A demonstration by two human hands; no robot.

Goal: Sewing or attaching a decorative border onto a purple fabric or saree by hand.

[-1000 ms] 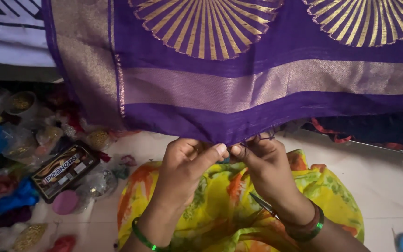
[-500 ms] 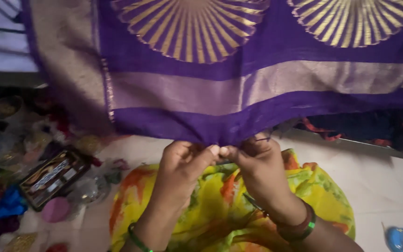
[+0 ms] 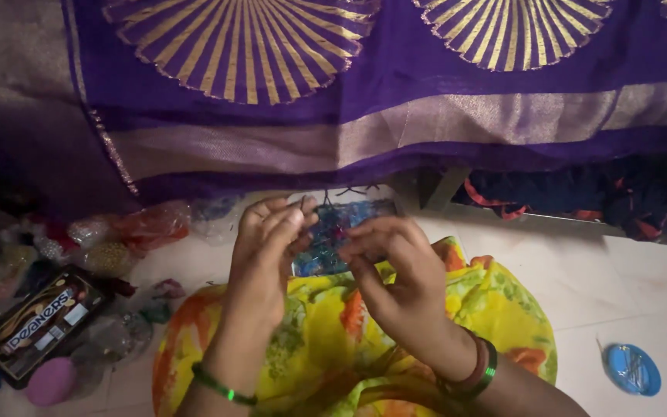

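Note:
A purple cloth (image 3: pixel 395 69) with gold fan motifs and a gold border hangs across the top, its hem just above my hands. My left hand (image 3: pixel 268 251) is raised with its fingers bunched, the tips right under a few dark loose threads (image 3: pixel 332 194) that hang from the hem. My right hand (image 3: pixel 395 282) is beside it, thumb and forefinger drawn together. Anything pinched in either hand is too fine to see. Behind the fingertips lies a clear packet of blue-green bits (image 3: pixel 341 232). Both wrists wear green bangles, and a yellow floral cloth (image 3: pixel 496 309) covers my lap.
On the left of the pale floor are a dark oblong box (image 3: pixel 36 324), a pink round lid (image 3: pixel 52 381) and several plastic bags of small items (image 3: pixel 129 232). A blue round tin (image 3: pixel 631 369) lies at the lower right. Dark cloth (image 3: pixel 580 193) is bunched under the hem at the right.
Both hands have let go of the purple hem and dropped a little below it. The view has shifted, so the hem now sits higher and the packet shows behind the fingers.

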